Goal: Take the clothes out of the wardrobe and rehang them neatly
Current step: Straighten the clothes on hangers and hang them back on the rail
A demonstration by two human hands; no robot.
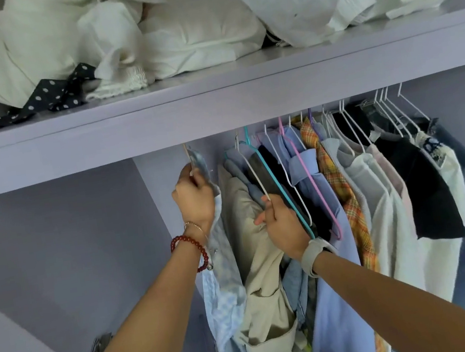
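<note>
Lilac wardrobe interior, head view looking up under a shelf (214, 108) piled with crumpled white laundry (118, 38) and a dark polka-dot scrap (54, 96). Below it, hanging clothes packed along a rail that the shelf edge hides.

Left hand (194, 195), red bead bracelet (190, 251) at the wrist, raised at the far left end of the row; fingers curled tight round the neck of a hanger carrying a pale blue shirt (225, 298). Hook close under the shelf; cannot tell if it is on the rail.

Right hand (283, 228), grey watch (316, 252) on the wrist, fingers pinched together on the white hanger (249, 167) of the beige garment (254, 263) just beside the blue shirt. Teal hanger (275, 184) and pink hanger (310, 175) lie just right of that hand.

Further right: plaid shirt (340, 189), white tops, a black top (421, 182), denim.

Handling, as judged: clothes light, soft, limp, likely to slide off thin wire shoulders if tilted. Hangers look springy and prone to snag neighbours. Best hold is at the hanger neck below the hook, lifted straight up, not by the cloth
</note>
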